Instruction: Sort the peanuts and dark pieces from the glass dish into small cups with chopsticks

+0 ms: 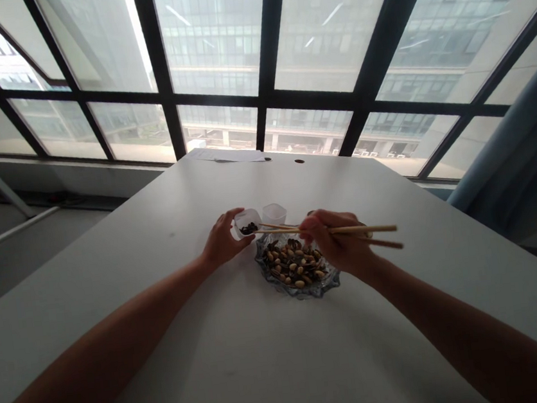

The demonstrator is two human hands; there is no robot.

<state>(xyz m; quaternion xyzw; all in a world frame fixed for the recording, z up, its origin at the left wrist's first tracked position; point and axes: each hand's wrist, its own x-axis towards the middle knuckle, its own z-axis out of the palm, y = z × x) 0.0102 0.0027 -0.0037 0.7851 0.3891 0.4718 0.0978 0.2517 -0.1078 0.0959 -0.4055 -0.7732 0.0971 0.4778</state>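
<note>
My left hand (222, 240) grips a small clear plastic cup (247, 215), which is tilted toward me with dark seeds (248, 228) inside. A pair of wooden chopsticks (368, 229) is held in my right hand (341, 242), their tips at the mouth of this cup. Below the chopsticks stands a scalloped glass bowl (303, 294) filled with a mix of pale-shelled nuts (300, 283) and dark seeds. My right hand hides part of the bowl's right side. A second clear cup (274, 214) stands just right of the held one.
The white table (195, 365) stretches to the windows (210, 33). Sheets of paper (229, 155) lie at its far edge, near two round holes (299, 161). A blue-grey curtain (510, 154) hangs on the right. Something round is partly hidden behind my right hand.
</note>
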